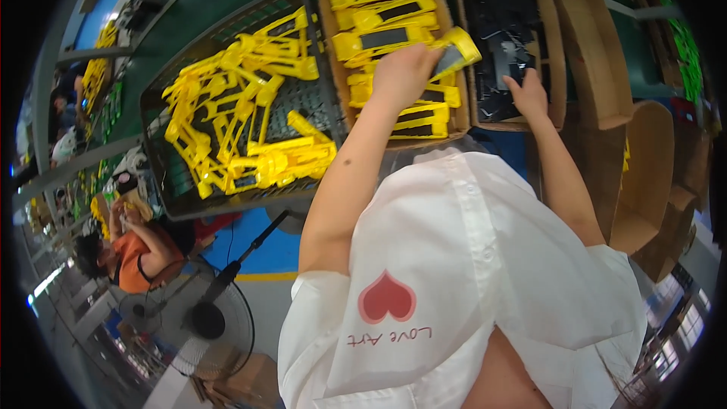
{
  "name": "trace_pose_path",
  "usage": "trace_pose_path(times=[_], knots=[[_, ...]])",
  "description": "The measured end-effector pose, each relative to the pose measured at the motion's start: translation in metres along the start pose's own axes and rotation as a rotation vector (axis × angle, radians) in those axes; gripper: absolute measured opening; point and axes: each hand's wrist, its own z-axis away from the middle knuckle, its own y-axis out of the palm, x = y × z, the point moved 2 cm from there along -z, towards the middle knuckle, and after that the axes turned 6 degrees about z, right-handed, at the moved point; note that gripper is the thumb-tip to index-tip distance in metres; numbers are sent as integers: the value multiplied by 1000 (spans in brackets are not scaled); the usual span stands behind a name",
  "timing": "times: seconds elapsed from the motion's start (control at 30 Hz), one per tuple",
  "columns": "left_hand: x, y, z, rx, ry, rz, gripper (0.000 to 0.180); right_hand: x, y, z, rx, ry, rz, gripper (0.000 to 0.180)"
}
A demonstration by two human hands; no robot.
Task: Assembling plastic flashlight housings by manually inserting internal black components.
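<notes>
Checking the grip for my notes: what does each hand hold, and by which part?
The left hand holds a yellow plastic part by its lower end. The right hand reaches into the box of black parts; any hold there cannot be told.

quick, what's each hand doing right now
Left hand: closed on a yellow plastic part over the cardboard box of yellow parts.
Right hand: reaching into the box of black parts; grip cannot be told.
</notes>
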Motion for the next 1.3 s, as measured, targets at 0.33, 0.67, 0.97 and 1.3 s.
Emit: trace_pose_path(times=[0.33, 0.67, 0.97, 1.3], knots=[[89, -113, 68, -251, -125, -260, 19, 7, -5, 14, -171, -18, -65, 45], [159, -123, 114, -330, -199, -426, 22, 1, 4, 9, -148, 0, -67, 47], [90, -134, 104, -186, 20, 2050, 38, 10, -8, 15, -395, -5, -178, 40], [-13, -40, 75, 684, 95, 2531, 45, 88, -45, 17, -250, -215, 45, 38]])
